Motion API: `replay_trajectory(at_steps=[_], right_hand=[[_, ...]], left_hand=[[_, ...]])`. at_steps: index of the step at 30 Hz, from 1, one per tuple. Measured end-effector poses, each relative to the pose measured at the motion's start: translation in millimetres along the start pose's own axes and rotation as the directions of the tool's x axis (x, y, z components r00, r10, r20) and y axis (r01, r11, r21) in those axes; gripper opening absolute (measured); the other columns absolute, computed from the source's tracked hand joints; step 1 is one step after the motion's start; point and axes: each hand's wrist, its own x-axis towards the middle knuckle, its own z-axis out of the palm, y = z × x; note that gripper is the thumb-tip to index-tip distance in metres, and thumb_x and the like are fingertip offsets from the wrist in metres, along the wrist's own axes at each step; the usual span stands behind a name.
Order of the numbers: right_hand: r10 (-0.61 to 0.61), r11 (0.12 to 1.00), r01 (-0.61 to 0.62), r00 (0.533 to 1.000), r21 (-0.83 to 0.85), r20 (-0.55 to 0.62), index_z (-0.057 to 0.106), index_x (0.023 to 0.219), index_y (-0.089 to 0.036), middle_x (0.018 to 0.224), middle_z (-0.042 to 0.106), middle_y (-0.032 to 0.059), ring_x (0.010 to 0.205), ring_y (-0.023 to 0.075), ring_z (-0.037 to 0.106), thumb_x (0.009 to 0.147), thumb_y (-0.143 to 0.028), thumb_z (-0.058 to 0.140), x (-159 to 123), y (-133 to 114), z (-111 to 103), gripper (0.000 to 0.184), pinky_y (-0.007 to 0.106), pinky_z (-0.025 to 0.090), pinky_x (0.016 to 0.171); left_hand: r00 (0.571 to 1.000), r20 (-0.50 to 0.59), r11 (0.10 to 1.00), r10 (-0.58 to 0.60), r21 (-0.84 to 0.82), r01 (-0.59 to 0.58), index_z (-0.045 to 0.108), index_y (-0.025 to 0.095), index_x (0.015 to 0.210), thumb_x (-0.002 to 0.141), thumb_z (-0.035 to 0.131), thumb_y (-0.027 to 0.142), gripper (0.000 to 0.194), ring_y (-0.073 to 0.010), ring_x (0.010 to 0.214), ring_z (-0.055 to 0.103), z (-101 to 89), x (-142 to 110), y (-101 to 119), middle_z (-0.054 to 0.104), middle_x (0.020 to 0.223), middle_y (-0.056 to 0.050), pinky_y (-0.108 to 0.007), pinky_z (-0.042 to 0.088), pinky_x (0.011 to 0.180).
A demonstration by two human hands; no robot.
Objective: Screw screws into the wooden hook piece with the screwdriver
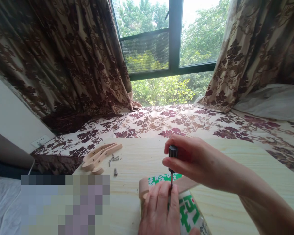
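My right hand [194, 160] is closed around the black handle of a screwdriver [172, 153], held nearly upright. Its metal shaft points down to a light wooden piece [187, 183], right beside the fingers of my left hand. The tip and any screw under it are hidden. My left hand [160, 209] presses and holds the wooden piece, whose rounded end shows at the left. Beneath the wood lies a green and white printed package [189, 210], partly covered by my left hand.
Several curved wooden pieces [101, 155] with dark holes lie on the pale wooden board [127, 199] at the left. Loose screws [115, 172] lie near them. Floral cloth [147, 122] covers the ledge behind, below a window between curtains [88, 58]. A blurred patch hides the lower left.
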Motion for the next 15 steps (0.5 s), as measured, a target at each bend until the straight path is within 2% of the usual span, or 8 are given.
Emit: replay_trajectory(at_steps=[4, 9, 12, 15], right_hand=[[-0.046, 0.998, 0.044, 0.998, 0.053, 0.046, 0.056, 0.083, -0.021, 0.063, 0.054, -0.0051, 0.055, 0.0077, 0.042, 0.09, -0.025, 0.055, -3.9, -6.3, -7.8, 0.008, 0.019, 0.034, 0.048], [-0.05, 0.992, 0.047, 0.998, 0.117, 0.023, 0.053, 0.081, -0.02, 0.065, 0.056, -0.0036, 0.056, 0.0074, 0.045, 0.093, -0.031, 0.051, -0.8, -1.6, -6.9, 0.017, 0.019, 0.035, 0.049], [-0.026, 0.996, 0.029, 0.999, 0.088, -0.026, 0.052, 0.079, -0.019, 0.066, 0.057, -0.0023, 0.057, 0.0083, 0.047, 0.094, -0.034, 0.05, 2.1, 1.9, -2.2, 0.021, 0.021, 0.036, 0.052], [-0.045, 0.997, 0.047, 0.999, 0.067, -0.024, 0.052, 0.08, -0.019, 0.066, 0.059, -0.0024, 0.057, 0.0088, 0.048, 0.093, -0.034, 0.051, 1.4, -0.5, -1.3, 0.02, 0.022, 0.036, 0.053]], left_hand=[[1.0, -0.012, 1.0, -0.016, -0.015, 0.016, 0.046, 0.016, 0.134, 0.097, 0.025, 0.051, 0.055, -0.0268, 0.117, 0.05, 0.7, 0.1, 1.7, 0.056, 0.124, -0.009, -0.04, 0.038, 0.098], [0.999, -0.028, 1.0, -0.021, -0.02, 0.02, 0.046, 0.017, 0.134, 0.096, 0.026, 0.052, 0.055, -0.0269, 0.117, 0.05, 1.5, -0.1, 1.4, 0.056, 0.123, -0.01, -0.041, 0.039, 0.097], [1.0, -0.003, 1.0, -0.006, -0.006, 0.006, 0.046, 0.017, 0.134, 0.096, 0.028, 0.052, 0.055, -0.0266, 0.117, 0.051, 0.0, 0.0, 0.6, 0.057, 0.124, -0.009, -0.04, 0.04, 0.096], [1.0, 0.028, 1.0, 0.006, 0.021, -0.007, 0.045, 0.017, 0.135, 0.096, 0.028, 0.051, 0.055, -0.0269, 0.117, 0.051, -3.9, 0.8, -0.7, 0.057, 0.124, -0.009, -0.04, 0.042, 0.095]])
